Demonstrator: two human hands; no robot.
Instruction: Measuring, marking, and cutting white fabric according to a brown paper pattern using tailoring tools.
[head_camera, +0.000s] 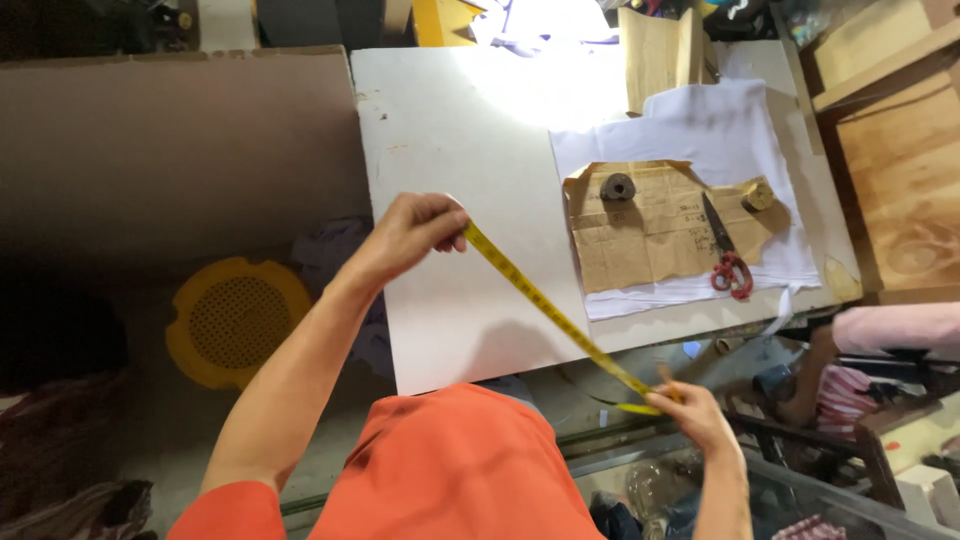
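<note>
Looking down at the white worktable (450, 150), biggest thing in frame, running from near us to the far edge. Brown cardboard sheet (170, 150) sits to its left, wooden boards (900, 150) to its right. White cloth (720, 130) is spread flat on the right part of the table. Brown paper pattern piece (650, 245) lies on top of that cloth, creased, edges irregular. Yellow perforated stool top (237, 320) is on the floor left of the table, below our left arm.

We have the yellow tape measure (545, 310) stretched taut on a diagonal, from far left to near right, above the near right corner of the table. Our left hand (410, 232) is over the table's bare middle, fingers curled shut, thumb and fingers pinching the tape's far end. Our right hand (695, 412) is off the near table edge, closed on the tape's near end; a short loose length curls out left of it. Right-hand fingertips are motion-blurred, so exact grip unclear.

Red-handled scissors (727, 258) lie on the pattern's right side, blades pointing far. Dark round weight (618, 187) sits on the pattern's far left corner. Small yellowish roll (758, 195) rests at the pattern's far right corner.
</note>
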